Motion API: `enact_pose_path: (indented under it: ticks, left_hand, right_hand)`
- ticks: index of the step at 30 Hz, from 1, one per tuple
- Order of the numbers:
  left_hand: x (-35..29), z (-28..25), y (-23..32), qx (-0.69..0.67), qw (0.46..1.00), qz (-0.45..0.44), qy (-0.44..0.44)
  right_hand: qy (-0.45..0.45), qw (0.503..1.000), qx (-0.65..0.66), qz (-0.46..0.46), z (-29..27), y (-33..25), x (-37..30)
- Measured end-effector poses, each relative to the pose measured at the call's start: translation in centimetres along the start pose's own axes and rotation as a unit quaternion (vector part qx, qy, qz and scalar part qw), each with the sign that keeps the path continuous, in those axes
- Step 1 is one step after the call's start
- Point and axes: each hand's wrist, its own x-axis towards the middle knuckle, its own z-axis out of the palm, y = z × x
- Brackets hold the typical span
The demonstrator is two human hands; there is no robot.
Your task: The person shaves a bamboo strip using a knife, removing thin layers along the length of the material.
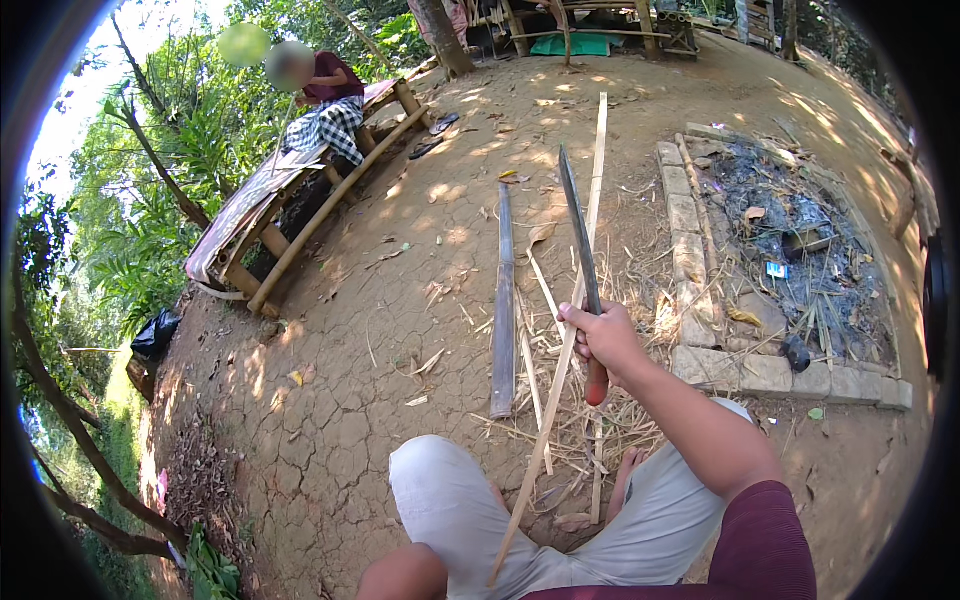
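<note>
My right hand point(605, 340) is closed around the handle of a machete point(579, 225), whose long dark blade points up and away and whose reddish handle end sticks out below the fist. A long pale bamboo strip point(541, 450) runs from my lap, between my knees, out past the blade. It passes right by my right fingers; whether they touch it, I cannot tell. Part of a bare arm point(405, 574) shows at the lower edge on the left, but my left hand is out of view. A dark split bamboo piece point(504, 300) lies on the ground ahead.
Thin strips and shavings point(625, 430) litter the ground by my feet. To the right, a brick-edged pit point(690, 250) holds ash and rubbish. A bamboo bench point(270, 240) stands at the far left, with a seated person point(335, 85) on it. Sandals point(428, 148) lie beside it.
</note>
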Motion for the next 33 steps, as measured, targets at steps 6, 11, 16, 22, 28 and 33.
enact_pose_path:
  ticks: [6, 11, 16, 22, 28, 33]
  left_hand:
    - [-3.0, -1.3, -1.3, -0.474, 0.835, -0.151, -0.235]
    - [-3.7, 2.8, -16.9, 0.106, 0.871, -0.468, 0.101]
    - [-4.7, 7.4, -18.9, -0.391, 0.65, -0.631, 0.161]
    - [-5.6, 7.1, -20.1, -0.43, 0.616, -0.611, 0.25]
    - [-7.8, 6.4, -19.9, -0.478, 0.563, -0.616, 0.273]
    - [-8.5, 6.3, -20.0, -0.487, 0.58, -0.596, 0.268]
  right_hand:
    - [0.039, 0.998, 0.0, -0.041, -0.4, 0.0, 0.4]
    - [0.028, 0.996, 0.01, -0.08, -0.6, -0.9, -0.6]
    - [0.042, 0.985, -0.102, -0.135, -0.2, -1.2, -2.2]
    - [-0.022, 0.891, -0.337, -0.303, -0.8, -0.2, -2.7]
    - [-0.001, 0.747, -0.508, -0.43, 0.1, 1.5, -2.9]
    - [0.008, 0.675, -0.57, -0.468, -0.5, 1.0, -1.3]
